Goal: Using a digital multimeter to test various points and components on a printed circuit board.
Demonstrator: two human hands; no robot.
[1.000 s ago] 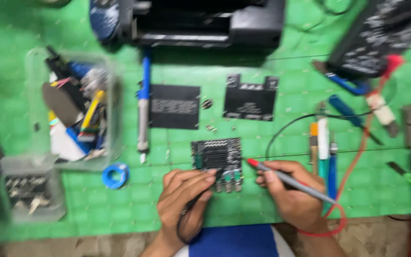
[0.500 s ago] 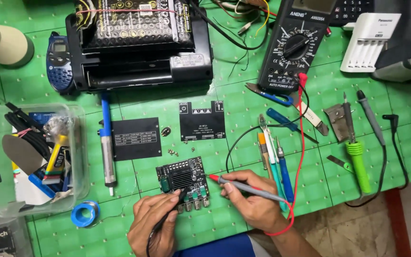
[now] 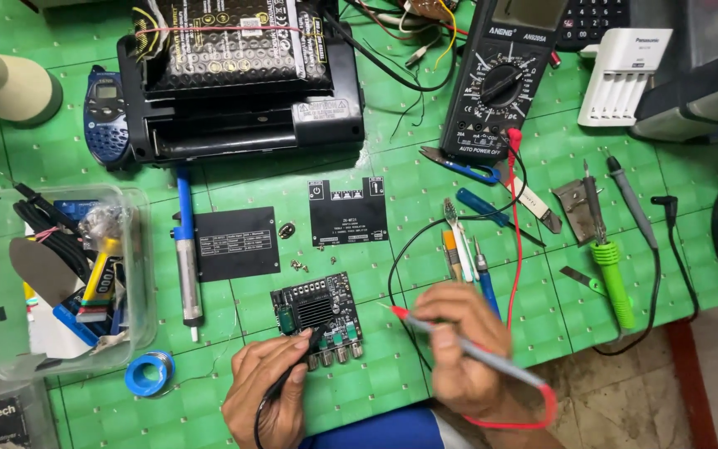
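Low in the frame's centre, the left hand pinches a black probe against the circuit board on the green worktop; the right hand grips a red probe just right of it. Steady tips, one contact each, seems wise

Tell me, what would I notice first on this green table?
Probably the two hands at the bottom: the left hand presses a black probe to the small circuit board, and the right hand holds a red probe beside it. Behind them, at the top, sits a black meter with a big dial.
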